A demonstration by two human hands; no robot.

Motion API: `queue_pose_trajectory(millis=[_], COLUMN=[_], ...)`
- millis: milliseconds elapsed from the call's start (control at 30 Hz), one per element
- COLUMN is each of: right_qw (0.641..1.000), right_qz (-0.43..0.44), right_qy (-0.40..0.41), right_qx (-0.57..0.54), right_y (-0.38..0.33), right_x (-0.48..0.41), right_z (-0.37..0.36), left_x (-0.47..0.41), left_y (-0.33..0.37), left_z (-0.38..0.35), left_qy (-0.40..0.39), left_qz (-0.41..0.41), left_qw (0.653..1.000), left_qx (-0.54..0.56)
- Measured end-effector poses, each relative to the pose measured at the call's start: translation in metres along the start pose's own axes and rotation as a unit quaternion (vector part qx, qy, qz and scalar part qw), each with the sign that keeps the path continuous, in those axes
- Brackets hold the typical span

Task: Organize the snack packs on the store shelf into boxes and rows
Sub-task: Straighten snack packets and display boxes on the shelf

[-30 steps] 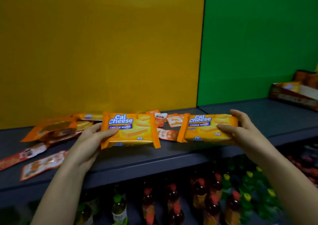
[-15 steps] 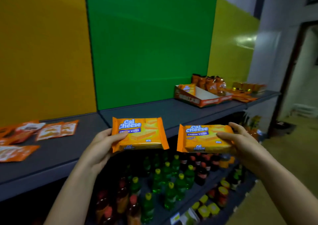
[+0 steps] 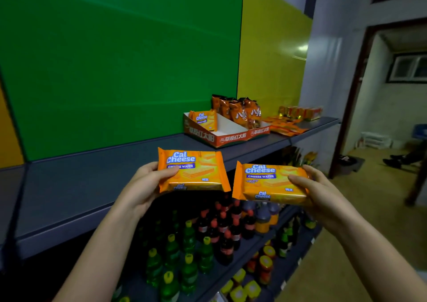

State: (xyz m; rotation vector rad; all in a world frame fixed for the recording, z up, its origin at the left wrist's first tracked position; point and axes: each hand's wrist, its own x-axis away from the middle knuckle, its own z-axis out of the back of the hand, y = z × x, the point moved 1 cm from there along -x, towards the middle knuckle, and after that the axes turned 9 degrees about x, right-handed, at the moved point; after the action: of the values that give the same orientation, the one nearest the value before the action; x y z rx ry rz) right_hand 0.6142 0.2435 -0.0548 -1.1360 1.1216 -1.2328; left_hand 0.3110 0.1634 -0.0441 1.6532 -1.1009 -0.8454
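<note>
The grey store shelf (image 3: pixel 97 181) runs bare from its left end to the cardboard display box (image 3: pixel 227 137), with its front edge just beyond the raised hands. Bottled drinks (image 3: pixel 208 237) fill the lower shelf below. The box holds one Cal Cheese pack (image 3: pixel 204 119) upright in its left compartment and orange snack bags (image 3: pixel 240 110) at the rear right; flat orange packs (image 3: pixel 285 126) lie on the shelf beside it. The left hand (image 3: pixel 147 187) pinches the left wafer pack (image 3: pixel 193 170) at its left end; the right hand (image 3: pixel 316 191) clasps the right wafer pack (image 3: pixel 269 184) at its right end. Both packs are held in the air before the shelf edge, just beside each other.
</note>
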Motion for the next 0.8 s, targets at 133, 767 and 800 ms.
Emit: queue_pose_trajectory(millis=[133,767,800], right_qw=[1.000,0.985,0.982], right_qz=[0.009,0.076,0.086], right_qy=[-0.013,-0.151,-0.165], right_qx=[-0.006,-0.031,-0.035], right_y=[-0.004,-0.052,-0.055], right_x=[-0.068,-0.347,-0.361], right_z=[0.012,-0.020,-0.025], left_x=[-0.065,-0.280,-0.289], left_y=[-0.009,-0.007,-0.007], left_z=[-0.036,-0.120,-0.122], left_qy=[0.004,0.152,0.165], left_qz=[-0.020,-0.082,-0.082], left_qw=[1.000,0.982,0.979], left_qx=[-0.021,-0.083,-0.084])
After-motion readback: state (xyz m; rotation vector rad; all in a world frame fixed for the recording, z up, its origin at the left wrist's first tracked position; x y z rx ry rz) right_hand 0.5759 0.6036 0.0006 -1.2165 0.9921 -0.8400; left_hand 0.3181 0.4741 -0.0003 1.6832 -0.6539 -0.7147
